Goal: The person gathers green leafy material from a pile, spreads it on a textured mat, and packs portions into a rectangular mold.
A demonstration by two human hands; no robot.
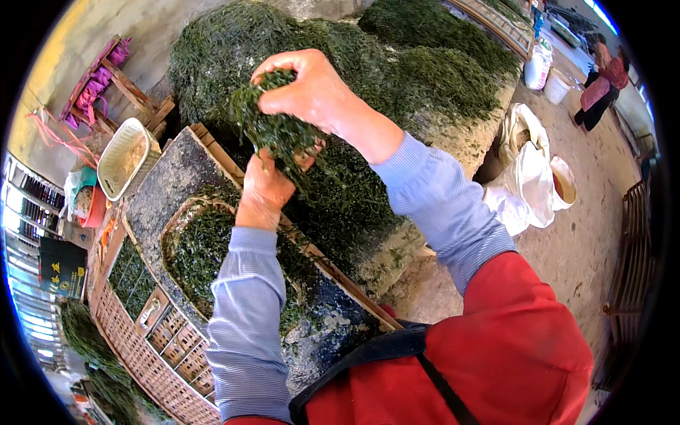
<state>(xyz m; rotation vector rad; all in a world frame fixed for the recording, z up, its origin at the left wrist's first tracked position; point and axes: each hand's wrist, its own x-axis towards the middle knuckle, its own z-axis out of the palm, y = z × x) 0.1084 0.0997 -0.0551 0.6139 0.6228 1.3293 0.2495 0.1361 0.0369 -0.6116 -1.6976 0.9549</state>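
Both of my hands are closed on a loose clump of dark green, stringy seaweed (287, 138), lifted over the work surface. My right hand (308, 92) grips its top with curled fingers, and strands hang down below. Lower and to the left, my left hand (265, 188) holds the bottom of the same clump, its fingertips partly hidden by strands. Behind and beneath lies a large heap of the same seaweed (227, 60) on a pale slab. Left of my left forearm, a rounded opening with a raised rim (167, 244) in the dark board holds chopped-looking green bits.
A wooden strip (329, 265) edges the dark board (173, 170). At the left are a pale plastic basket (108, 166), a red bucket (93, 209) and a woven basket (152, 365). White sacks (520, 184) and a white bucket (557, 86) stand right; a person (602, 88) is farther off.
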